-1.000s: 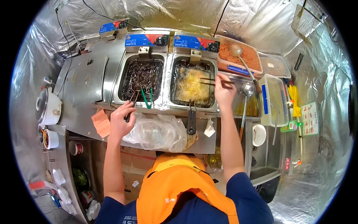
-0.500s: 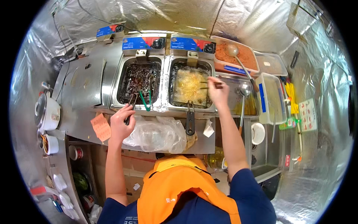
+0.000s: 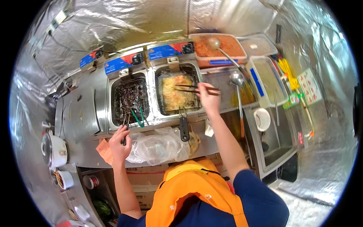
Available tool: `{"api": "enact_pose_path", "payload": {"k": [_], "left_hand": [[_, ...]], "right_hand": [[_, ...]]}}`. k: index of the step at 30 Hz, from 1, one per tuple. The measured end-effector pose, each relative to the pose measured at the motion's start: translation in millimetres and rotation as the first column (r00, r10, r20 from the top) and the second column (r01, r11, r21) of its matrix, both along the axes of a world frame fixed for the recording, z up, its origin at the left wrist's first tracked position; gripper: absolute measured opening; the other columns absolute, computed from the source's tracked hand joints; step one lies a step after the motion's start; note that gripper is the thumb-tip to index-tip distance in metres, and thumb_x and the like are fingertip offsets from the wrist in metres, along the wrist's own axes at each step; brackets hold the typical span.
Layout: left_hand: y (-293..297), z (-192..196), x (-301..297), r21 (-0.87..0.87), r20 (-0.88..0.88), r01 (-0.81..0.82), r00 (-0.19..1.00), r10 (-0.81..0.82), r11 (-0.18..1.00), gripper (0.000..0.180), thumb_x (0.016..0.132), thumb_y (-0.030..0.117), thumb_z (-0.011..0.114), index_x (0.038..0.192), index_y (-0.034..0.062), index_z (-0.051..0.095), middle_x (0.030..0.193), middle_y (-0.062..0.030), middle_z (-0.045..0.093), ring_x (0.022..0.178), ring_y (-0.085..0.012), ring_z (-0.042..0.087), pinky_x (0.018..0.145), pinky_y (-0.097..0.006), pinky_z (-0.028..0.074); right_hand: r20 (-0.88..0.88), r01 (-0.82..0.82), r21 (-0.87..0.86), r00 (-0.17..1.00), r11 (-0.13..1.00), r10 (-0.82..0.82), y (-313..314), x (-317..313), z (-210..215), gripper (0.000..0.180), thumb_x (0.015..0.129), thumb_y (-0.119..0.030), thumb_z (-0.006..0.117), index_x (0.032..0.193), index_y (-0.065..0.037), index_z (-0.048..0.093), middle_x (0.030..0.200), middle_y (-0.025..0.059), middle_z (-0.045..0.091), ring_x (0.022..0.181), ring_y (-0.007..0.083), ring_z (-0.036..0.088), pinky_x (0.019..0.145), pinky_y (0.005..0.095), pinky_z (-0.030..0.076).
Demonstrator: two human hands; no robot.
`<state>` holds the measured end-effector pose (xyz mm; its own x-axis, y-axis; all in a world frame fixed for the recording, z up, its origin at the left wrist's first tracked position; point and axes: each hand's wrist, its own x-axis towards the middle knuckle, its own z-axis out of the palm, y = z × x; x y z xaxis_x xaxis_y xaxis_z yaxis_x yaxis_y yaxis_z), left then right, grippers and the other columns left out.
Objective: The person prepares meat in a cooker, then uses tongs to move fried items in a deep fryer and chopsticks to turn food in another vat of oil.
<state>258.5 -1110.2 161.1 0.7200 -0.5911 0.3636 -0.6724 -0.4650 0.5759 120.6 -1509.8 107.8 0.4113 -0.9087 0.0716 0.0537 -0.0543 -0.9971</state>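
My right hand (image 3: 207,98) holds a pair of dark chopsticks (image 3: 191,89) whose tips reach over the right fryer vat (image 3: 177,93), where yellow battered food floats in bubbling oil. My left hand (image 3: 120,143) grips the black handle of a frying basket (image 3: 125,130) at the front edge of the left fryer vat (image 3: 130,99), which holds dark oil. A green-handled tool (image 3: 138,117) leans on the same vat. The black handle of another basket (image 3: 183,128) sticks out from the right vat toward me.
A crumpled clear plastic bag (image 3: 157,146) lies on the counter's front. Right of the fryers are a ladle (image 3: 239,94), a tray of orange-brown crumbs (image 3: 223,49) with a scoop, and clear containers (image 3: 266,77). A white pot (image 3: 53,150) stands at the left. Foil lines the walls.
My right hand with the chopsticks has shifted a little left over the right vat. My left hand has slid down along the basket handle toward the counter's front.
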Motion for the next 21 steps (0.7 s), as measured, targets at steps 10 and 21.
{"api": "enact_pose_path", "payload": {"k": [10, 21], "left_hand": [[0.0, -1.7, 2.2, 0.058, -0.015, 0.007, 1.0, -0.006, 0.998, 0.02, 0.086, 0.0, 0.067, 0.102, -0.0036, 0.078, 0.122, -0.024, 0.075, 0.129, -0.0394, 0.066, 0.11, -0.045, 0.051], [4.2, -4.0, -5.5, 0.068, -0.029, 0.005, 1.0, -0.003, 0.998, 0.02, 0.085, 0.0, 0.067, 0.102, -0.004, 0.078, 0.123, -0.0237, 0.075, 0.129, -0.0384, 0.066, 0.11, -0.044, 0.051]], "right_hand": [[-0.151, 0.038, -0.151, 0.987, 0.988, -0.062, 2.1, 3.2, -20.1, 0.024, 0.098, -0.022, 0.074, 0.092, 0.001, 0.078, 0.072, 0.0111, 0.075, 0.065, 0.0212, 0.073, 0.065, 0.0344, 0.056], [-0.009, 0.146, -0.349, 0.987, 0.926, -0.159, -8.9, 10.7, 22.3, 0.021, 0.099, -0.02, 0.073, 0.092, 0.0, 0.076, 0.073, 0.0152, 0.072, 0.063, 0.0269, 0.071, 0.062, 0.0365, 0.053]]}}
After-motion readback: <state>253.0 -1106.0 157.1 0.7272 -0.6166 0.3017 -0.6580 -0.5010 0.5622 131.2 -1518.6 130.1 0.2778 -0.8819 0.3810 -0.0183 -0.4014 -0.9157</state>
